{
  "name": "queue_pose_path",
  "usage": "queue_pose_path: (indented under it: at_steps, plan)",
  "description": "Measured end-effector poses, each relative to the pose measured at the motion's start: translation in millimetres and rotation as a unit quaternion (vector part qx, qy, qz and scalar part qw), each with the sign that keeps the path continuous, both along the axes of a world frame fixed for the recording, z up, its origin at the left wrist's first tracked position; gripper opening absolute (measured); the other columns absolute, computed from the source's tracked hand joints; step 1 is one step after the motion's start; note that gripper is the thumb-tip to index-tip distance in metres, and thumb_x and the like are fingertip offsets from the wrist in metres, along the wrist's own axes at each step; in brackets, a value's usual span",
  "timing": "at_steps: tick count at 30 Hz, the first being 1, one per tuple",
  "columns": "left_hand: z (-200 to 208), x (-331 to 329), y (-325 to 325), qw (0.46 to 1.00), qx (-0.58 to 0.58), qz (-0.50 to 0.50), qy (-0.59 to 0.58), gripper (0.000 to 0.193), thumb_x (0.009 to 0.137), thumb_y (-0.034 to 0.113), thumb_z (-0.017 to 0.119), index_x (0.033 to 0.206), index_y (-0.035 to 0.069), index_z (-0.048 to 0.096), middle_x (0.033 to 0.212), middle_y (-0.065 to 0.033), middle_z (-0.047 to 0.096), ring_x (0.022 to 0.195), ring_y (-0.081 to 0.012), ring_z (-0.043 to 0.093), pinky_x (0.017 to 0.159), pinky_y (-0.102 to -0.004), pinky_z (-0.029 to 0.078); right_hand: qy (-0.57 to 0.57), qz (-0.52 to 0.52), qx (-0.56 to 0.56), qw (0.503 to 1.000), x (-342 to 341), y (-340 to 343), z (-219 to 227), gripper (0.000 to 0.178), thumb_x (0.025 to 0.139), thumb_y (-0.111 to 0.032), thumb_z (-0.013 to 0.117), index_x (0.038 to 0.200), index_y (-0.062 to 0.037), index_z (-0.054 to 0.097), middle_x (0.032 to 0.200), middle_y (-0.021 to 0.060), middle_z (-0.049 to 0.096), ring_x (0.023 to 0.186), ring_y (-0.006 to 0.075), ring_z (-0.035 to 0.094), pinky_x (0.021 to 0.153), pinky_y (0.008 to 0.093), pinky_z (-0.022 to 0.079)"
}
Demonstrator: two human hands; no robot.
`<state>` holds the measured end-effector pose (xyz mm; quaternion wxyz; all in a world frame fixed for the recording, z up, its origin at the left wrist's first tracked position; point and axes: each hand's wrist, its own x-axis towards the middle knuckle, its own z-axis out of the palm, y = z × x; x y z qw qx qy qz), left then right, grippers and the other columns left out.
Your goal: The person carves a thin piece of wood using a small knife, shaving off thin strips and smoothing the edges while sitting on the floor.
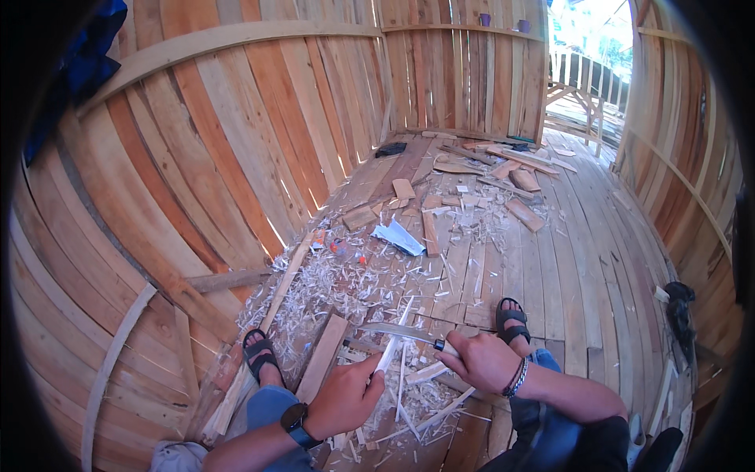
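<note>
My right hand (pixel 486 362) is closed around the pale handle of a knife (pixel 421 336), whose long blade points left. The blade lies across a thin pale wood strip (pixel 388 355) and appears to touch it. My left hand (pixel 346 399) pinches the lower end of that strip, which slants up and away from me. Just left of the blade's tip, a thick reddish-brown wood block (pixel 323 358) lies between my feet. Curled wood shavings (pixel 314 295) and thin loose sticks (pixel 403 389) cover the floor under and ahead of my hands.
Plank walls (pixel 236 118) rise on the left and far side. Offcuts of board (pixel 523 214) are scattered ahead, near a bluish-white sheet (pixel 399 236). A black bag (pixel 678 311) lies by the right wall. At the far right a doorway (pixel 586 86) opens outside. My sandalled feet flank the work area.
</note>
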<state>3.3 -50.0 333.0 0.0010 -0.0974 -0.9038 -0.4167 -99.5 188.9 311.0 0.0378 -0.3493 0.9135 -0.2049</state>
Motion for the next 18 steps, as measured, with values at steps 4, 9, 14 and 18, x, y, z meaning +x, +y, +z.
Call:
queue_pose_path:
  at_steps: [4,9,14,18]
  plan:
    - [3.7,-2.6,0.1,1.0,0.008,0.002,-0.005,0.027,0.091,0.01,0.048,0.113,-0.004,0.054,0.066,-0.0244,0.056,0.058,-0.0398,0.057,0.055,-0.0463,0.042,-0.009,-0.033,-0.011,0.999,-14.3,2.5,-12.8,0.041,0.096,-0.044,0.047,0.095,-0.0036,0.051,0.062,0.023,0.06,0.062,0.0435,0.062,0.059,0.0526,0.05]
    - [1.0,-1.4,-0.8,1.0,0.018,0.007,0.01,0.029,0.091,0.011,0.048,0.115,-0.004,0.054,0.064,-0.0234,0.056,0.058,-0.0394,0.057,0.055,-0.0461,0.042,0.028,-0.006,-0.022,0.999,-13.1,0.3,-9.4,0.041,0.096,-0.043,0.047,0.094,-0.0024,0.051,0.06,0.0222,0.059,0.06,0.0427,0.062,0.056,0.0525,0.049]
    - [4.6,2.3,0.5,1.0,0.013,0.01,0.006,0.031,0.091,0.012,0.049,0.118,-0.003,0.054,0.064,-0.0227,0.056,0.057,-0.0385,0.057,0.055,-0.045,0.042,0.011,-0.044,0.002,0.999,-12.1,5.8,-2.5,0.04,0.097,-0.042,0.047,0.093,-0.0027,0.05,0.059,0.0212,0.059,0.06,0.0417,0.062,0.055,0.0514,0.05]
    - [-4.7,-4.6,-4.2,0.999,0.042,-0.001,-0.034,0.033,0.092,0.012,0.049,0.121,-0.001,0.054,0.064,-0.0225,0.056,0.056,-0.0373,0.057,0.054,-0.0437,0.042,0.003,-0.009,0.001,1.0,-13.0,6.5,0.0,0.04,0.096,-0.042,0.047,0.092,-0.0024,0.049,0.06,0.0226,0.059,0.062,0.0426,0.063,0.056,0.0527,0.05]
